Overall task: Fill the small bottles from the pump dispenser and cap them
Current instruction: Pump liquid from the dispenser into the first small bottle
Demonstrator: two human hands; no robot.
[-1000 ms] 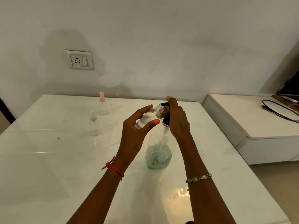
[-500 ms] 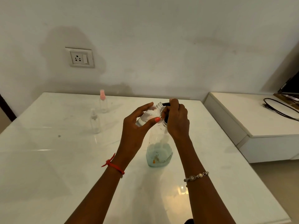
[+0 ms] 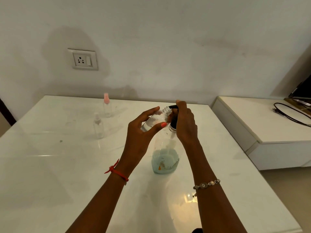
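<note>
A tilted bottle (image 3: 153,121) is gripped by the left hand (image 3: 139,133), its mouth at the pump (image 3: 172,107), which is clasped by the right hand (image 3: 186,126).

Both bare forearms reach forward from the lower edge and draw together toward the middle. The left hand (image 3: 140,133) is raised, palm turned to the right, thumb below and fingers (image 3: 151,111) above, curled round a small bottle (image 3: 154,121) held at a tilt. The right hand (image 3: 185,125) sits just beside it, its back toward the camera and wrist bent downward, its fingers curled over the pump head (image 3: 173,107)
</note>
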